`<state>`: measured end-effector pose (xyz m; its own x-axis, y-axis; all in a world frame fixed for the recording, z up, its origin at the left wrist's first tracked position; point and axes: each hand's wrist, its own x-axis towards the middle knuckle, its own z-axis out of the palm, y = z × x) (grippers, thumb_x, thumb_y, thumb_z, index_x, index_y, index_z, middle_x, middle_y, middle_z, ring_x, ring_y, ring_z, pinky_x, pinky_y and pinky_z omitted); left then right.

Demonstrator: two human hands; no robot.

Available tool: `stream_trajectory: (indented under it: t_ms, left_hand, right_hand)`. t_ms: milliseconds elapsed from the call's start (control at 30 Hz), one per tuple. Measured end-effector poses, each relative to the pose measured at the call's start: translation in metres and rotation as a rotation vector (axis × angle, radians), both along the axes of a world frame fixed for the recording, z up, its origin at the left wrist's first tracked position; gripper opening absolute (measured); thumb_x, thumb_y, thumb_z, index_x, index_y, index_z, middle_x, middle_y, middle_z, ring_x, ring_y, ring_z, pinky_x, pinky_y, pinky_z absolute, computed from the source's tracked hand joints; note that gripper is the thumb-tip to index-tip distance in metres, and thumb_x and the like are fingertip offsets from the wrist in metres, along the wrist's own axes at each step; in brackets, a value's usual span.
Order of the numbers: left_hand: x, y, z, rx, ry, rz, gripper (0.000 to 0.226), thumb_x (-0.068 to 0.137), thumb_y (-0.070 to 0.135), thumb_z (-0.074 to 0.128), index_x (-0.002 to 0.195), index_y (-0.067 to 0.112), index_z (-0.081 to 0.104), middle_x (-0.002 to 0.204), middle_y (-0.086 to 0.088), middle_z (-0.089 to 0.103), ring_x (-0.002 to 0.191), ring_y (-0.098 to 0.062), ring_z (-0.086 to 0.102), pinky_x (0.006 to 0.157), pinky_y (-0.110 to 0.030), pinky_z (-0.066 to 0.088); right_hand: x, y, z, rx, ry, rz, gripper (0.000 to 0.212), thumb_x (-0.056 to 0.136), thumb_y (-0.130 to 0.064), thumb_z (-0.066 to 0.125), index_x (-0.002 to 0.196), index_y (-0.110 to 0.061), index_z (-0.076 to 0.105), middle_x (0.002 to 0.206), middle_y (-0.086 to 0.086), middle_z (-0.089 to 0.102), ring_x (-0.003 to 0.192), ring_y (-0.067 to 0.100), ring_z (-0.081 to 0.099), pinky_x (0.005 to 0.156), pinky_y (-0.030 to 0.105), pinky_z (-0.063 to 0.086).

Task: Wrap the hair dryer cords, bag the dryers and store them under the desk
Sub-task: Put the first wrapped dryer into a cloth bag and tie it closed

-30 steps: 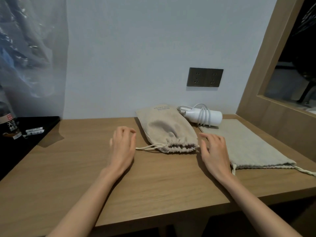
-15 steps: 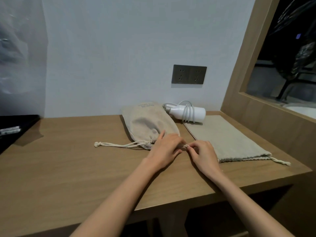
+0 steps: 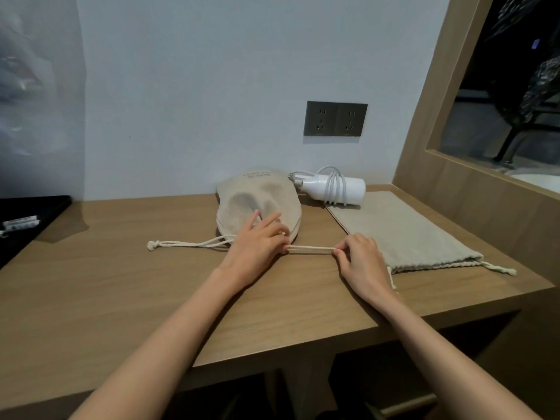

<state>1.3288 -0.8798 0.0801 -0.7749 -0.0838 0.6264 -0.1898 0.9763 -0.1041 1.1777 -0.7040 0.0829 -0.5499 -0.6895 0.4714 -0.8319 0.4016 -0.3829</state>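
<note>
In the head view, the filled bag (image 3: 257, 201) lies on the desk (image 3: 121, 283) near the wall, its neck turned toward the person. The left hand (image 3: 257, 241) presses down on that neck, with at least two fingers stretched flat over the cloth; its thumb is hidden. The right hand (image 3: 360, 259) pinches the drawstring (image 3: 309, 249) between thumb and fingertips and holds it taut, level with the desk, between the two hands. The step in hand appears to be cinching this bag shut. To do it well, the left hand should pin the gathered cloth firmly while the right draws straight out sideways, so the bag does not slide or twist. The knotted loop (image 3: 194, 244) on the other side lies slack and probably needs an equal pull so the mouth closes evenly. The second hair dryer (image 3: 333, 186), white with its cord wound round the body, rests against the wall just beside the filled bag, at the far edge of the flat empty bag (image 3: 403, 234). There are a few printed lines near the closed end of the filled bag, too small to read. The small white packets (image 3: 19, 222) on the black tray (image 3: 45, 207) carry print that is likewise unreadable. The wall socket (image 3: 335, 118) shows no marking.
</note>
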Motion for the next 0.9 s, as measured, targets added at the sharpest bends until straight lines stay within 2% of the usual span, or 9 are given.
stream_trajectory:
  t_ms: [100,200,267,333,433,500,600,767,900]
  left_hand:
    - [0.019,-0.013,0.003,-0.04,0.018,0.047,0.024,0.086,0.036,0.051,0.083,0.026,0.073,0.1,0.002,0.065,0.126,-0.027,0.052,0.108,-0.053,0.03]
    - [0.027,-0.019,0.007,-0.069,0.038,0.077,0.005,0.079,0.026,0.073,0.084,0.026,0.074,0.096,-0.001,0.062,0.123,-0.029,0.054,0.107,-0.055,0.032]
    - [0.025,-0.015,0.007,-0.079,0.02,0.099,0.008,0.075,0.022,0.078,0.082,0.023,0.073,0.093,-0.003,0.06,0.12,-0.03,0.056,0.106,-0.056,0.035]
    - [0.02,-0.011,0.005,-0.046,0.018,0.104,0.006,0.079,0.024,0.074,0.081,0.019,0.071,0.095,-0.004,0.059,0.119,-0.027,0.053,0.103,-0.059,0.038]
    - [0.012,-0.003,0.002,0.034,-0.03,0.137,0.03,0.088,0.045,0.053,0.083,0.019,0.065,0.104,-0.001,0.055,0.117,-0.021,0.045,0.104,-0.054,0.038]
    - [0.008,0.0,0.001,0.034,-0.041,0.148,0.037,0.088,0.05,0.044,0.083,0.019,0.063,0.106,-0.002,0.055,0.113,-0.022,0.046,0.101,-0.05,0.039]
    - [0.005,-0.002,0.002,0.022,-0.031,0.104,0.032,0.088,0.044,0.047,0.083,0.017,0.064,0.109,-0.005,0.058,0.11,-0.024,0.047,0.098,-0.049,0.042]
    - [0.013,-0.014,0.011,-0.086,-0.048,-0.024,0.031,0.092,0.04,0.046,0.087,0.019,0.067,0.104,0.0,0.06,0.104,-0.02,0.052,0.093,-0.035,0.041]
    - [0.034,-0.031,0.007,-0.038,0.007,0.04,0.034,0.091,0.044,0.047,0.09,0.022,0.073,0.107,0.0,0.061,0.106,-0.023,0.053,0.094,-0.033,0.035]
  right_hand:
    - [0.003,0.001,0.001,0.002,0.043,0.012,0.006,0.095,-0.026,0.054,0.092,-0.022,0.058,0.09,-0.009,0.053,0.089,0.013,0.047,0.076,0.03,0.04]
    - [0.005,0.0,0.001,0.02,0.066,0.013,0.006,0.096,-0.026,0.053,0.092,-0.022,0.056,0.089,-0.01,0.049,0.086,0.011,0.044,0.074,0.027,0.036]
    - [0.004,0.0,0.001,0.026,0.06,0.013,0.006,0.096,-0.024,0.052,0.092,-0.022,0.055,0.089,-0.009,0.049,0.086,0.011,0.043,0.074,0.027,0.035]
    - [0.003,0.0,0.002,0.014,0.023,0.017,0.006,0.096,-0.023,0.054,0.091,-0.02,0.057,0.089,-0.008,0.051,0.087,0.012,0.046,0.075,0.027,0.039]
    - [0.002,0.001,0.002,-0.004,0.008,0.027,0.007,0.095,-0.024,0.054,0.091,-0.02,0.058,0.088,-0.008,0.054,0.087,0.012,0.049,0.076,0.029,0.043]
    - [0.004,0.001,0.002,-0.002,0.033,0.011,0.008,0.096,-0.025,0.051,0.092,-0.021,0.056,0.088,-0.008,0.054,0.086,0.012,0.049,0.076,0.029,0.042]
    - [0.006,0.002,0.003,-0.011,0.039,-0.007,0.009,0.097,-0.023,0.049,0.092,-0.019,0.054,0.087,-0.005,0.055,0.084,0.014,0.049,0.072,0.03,0.042]
    - [0.008,0.003,0.003,-0.042,0.062,0.025,0.009,0.096,-0.016,0.049,0.088,-0.018,0.049,0.084,-0.002,0.054,0.078,0.015,0.048,0.065,0.027,0.036]
    - [0.003,0.003,0.001,-0.079,0.034,-0.01,0.008,0.096,-0.013,0.049,0.089,-0.016,0.049,0.084,0.0,0.051,0.076,0.016,0.048,0.063,0.029,0.04]
